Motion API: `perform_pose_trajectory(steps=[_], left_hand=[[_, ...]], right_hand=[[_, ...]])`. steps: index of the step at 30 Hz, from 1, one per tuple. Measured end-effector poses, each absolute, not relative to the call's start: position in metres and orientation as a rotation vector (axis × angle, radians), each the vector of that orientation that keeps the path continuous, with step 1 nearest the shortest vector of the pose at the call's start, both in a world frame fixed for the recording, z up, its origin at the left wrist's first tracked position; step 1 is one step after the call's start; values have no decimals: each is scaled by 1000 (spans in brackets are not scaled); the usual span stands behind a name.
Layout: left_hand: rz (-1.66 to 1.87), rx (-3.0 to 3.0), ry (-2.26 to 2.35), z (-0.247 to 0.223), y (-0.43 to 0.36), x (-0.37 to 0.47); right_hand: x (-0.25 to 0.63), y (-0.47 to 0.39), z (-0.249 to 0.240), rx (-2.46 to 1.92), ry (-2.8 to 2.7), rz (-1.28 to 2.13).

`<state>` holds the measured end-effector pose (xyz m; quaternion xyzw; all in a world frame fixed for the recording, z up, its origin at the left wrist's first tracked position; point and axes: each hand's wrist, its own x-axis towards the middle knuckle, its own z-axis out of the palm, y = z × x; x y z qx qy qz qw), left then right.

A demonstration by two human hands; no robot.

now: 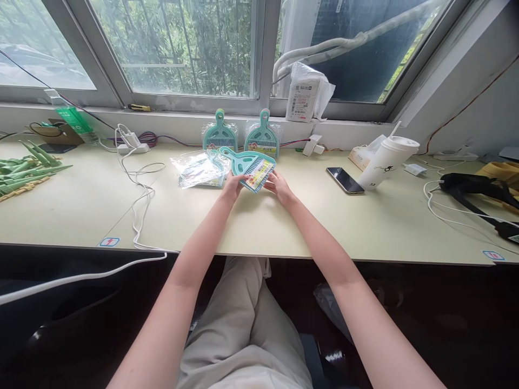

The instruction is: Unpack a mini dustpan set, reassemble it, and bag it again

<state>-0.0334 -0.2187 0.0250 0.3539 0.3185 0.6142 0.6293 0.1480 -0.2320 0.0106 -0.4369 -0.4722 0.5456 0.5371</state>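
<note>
Both hands hold a teal mini dustpan set (249,167) just above the desk (259,227); the left hand (232,186) grips its near-left edge, the right hand (279,186) its right corner; empty plastic sleeves (198,170) lie just left; two more packaged sets (241,135) lean against the sill behind.

We can make out printing but read none of it: the white label on the wrapped package (300,101) at the window, the colourful card on the teal dustpan (252,168), and the small stickers (109,241) at the bench (73,205) edge are all too small.
</note>
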Motion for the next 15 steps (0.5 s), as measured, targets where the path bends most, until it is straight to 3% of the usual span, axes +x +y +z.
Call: perform_pose_trajectory(steps=[15], left_hand=[[1305, 1000, 681, 23, -221, -30]], right_hand=[[146, -240, 20, -871, -824, 1442]])
